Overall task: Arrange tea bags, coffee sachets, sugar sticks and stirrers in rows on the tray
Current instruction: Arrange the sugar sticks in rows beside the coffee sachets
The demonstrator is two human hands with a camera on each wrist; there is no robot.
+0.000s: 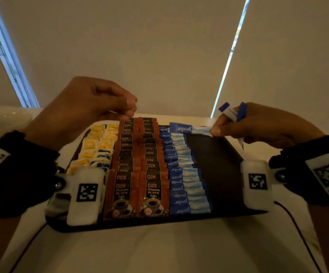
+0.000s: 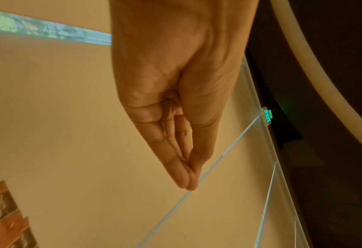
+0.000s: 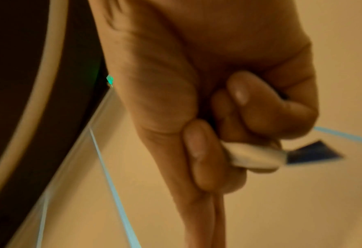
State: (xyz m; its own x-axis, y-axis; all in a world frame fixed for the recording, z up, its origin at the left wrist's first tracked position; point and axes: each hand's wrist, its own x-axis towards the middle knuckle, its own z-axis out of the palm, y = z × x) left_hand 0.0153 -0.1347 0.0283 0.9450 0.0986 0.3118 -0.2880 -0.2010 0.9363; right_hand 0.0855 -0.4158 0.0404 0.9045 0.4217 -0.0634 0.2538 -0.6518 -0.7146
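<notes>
A dark tray holds yellow tea bags on the left, two columns of brown coffee sachets in the middle and a column of blue sugar sticks beside them. My right hand pinches one sugar stick by its right end, over the far end of the sugar column. More sugar sticks sit bunched in the same hand. My left hand hovers over the far end of the coffee columns, fingertips against the thumb, with nothing seen between them.
The right part of the tray is bare dark surface. A white dish stands at the back left on the white table. Cables run from both wrists. Coffee sachet edges show low in the left wrist view.
</notes>
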